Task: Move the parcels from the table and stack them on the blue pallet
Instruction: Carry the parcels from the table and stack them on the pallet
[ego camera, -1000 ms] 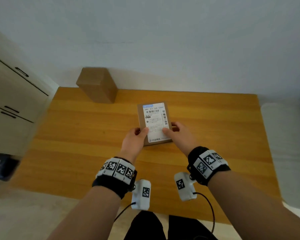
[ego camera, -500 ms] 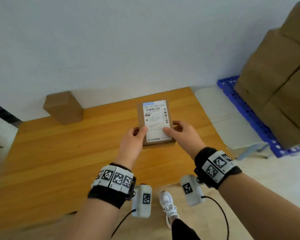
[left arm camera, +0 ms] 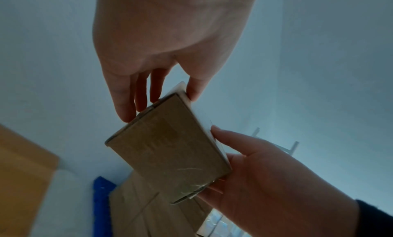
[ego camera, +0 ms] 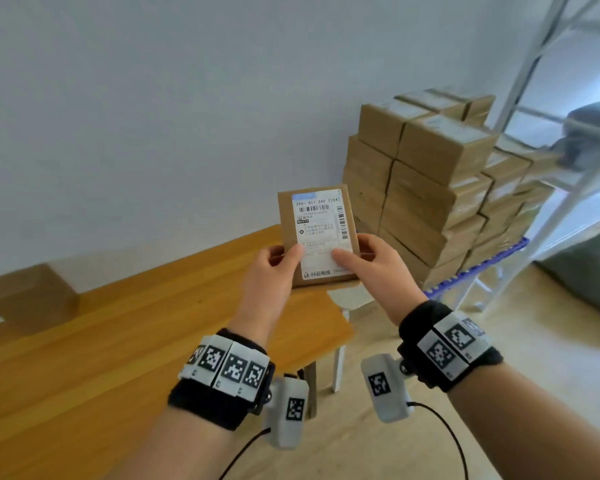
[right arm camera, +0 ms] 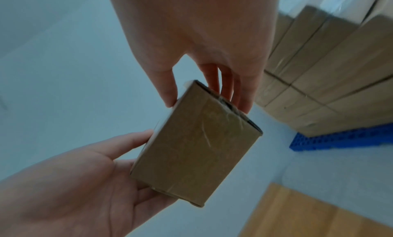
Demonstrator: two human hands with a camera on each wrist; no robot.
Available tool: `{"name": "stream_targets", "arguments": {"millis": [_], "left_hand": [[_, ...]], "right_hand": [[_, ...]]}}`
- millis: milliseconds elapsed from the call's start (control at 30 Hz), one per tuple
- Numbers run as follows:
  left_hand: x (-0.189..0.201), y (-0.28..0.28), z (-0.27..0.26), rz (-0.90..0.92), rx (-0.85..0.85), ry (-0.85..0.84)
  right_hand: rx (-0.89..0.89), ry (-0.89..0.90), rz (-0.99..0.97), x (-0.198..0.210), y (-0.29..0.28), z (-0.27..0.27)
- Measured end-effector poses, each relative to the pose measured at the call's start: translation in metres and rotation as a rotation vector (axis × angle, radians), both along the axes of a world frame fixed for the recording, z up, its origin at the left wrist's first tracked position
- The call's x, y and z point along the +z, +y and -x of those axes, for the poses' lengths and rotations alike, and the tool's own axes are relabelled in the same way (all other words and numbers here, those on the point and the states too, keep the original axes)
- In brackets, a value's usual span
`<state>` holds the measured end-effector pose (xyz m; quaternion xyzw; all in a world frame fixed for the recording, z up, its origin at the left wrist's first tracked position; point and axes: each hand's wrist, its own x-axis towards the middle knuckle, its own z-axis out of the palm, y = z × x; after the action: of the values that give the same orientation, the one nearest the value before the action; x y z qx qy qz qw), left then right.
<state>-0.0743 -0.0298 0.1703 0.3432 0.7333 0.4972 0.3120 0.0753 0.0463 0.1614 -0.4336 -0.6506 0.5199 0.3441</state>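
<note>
At the frame's centre we gripped the small parcel (ego camera: 317,233) in both hands, left hand (ego camera: 274,271) and right hand (ego camera: 374,268) pinching its lower edges; it seemed light, stiff cardboard, best held by its sides.

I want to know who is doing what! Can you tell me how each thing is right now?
labelled parcel: lifted off the table, label facing up.
left hand: grips the parcel's left side.
right hand: grips its right side.
plain parcel: sitting on the table.
stack of parcels: piled high on the blue pallet.
</note>
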Motion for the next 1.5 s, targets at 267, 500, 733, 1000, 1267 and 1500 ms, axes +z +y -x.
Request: {"name": "stream_targets", "arguments": {"millis": [267, 500, 733, 1000, 1267, 1500], "left_hand": [[0.048, 0.085, -0.143, -0.148, -0.123, -0.007], [0.062, 0.154, -0.245, -0.241, -0.117, -0.036], [0.081, 0.219, -0.293, -0.258, -0.194, 0.074], [0.095, 0.315, -0.298, -0.283, -0.243, 0.347], [0.092, 0.389, -0.291, -0.247, -0.196, 0.531], [0.078, 0.429, -0.283, -0.164, -0.106, 0.827]], "right_hand": [[-0.109, 0.085, -0.104, 0.050, 0.070, -0.157], [-0.133, 0.073, -0.173, 0.078, 0.132, -0.266], [-0.171, 0.127, -0.198, 0.096, 0.202, -0.316], [-0.201, 0.137, -0.203, 0.106, 0.302, -0.323], [-0.184, 0.077, -0.186, 0.099, 0.382, -0.312], [-0.099, 0.007, -0.148, 0.084, 0.442, -0.301]]}}
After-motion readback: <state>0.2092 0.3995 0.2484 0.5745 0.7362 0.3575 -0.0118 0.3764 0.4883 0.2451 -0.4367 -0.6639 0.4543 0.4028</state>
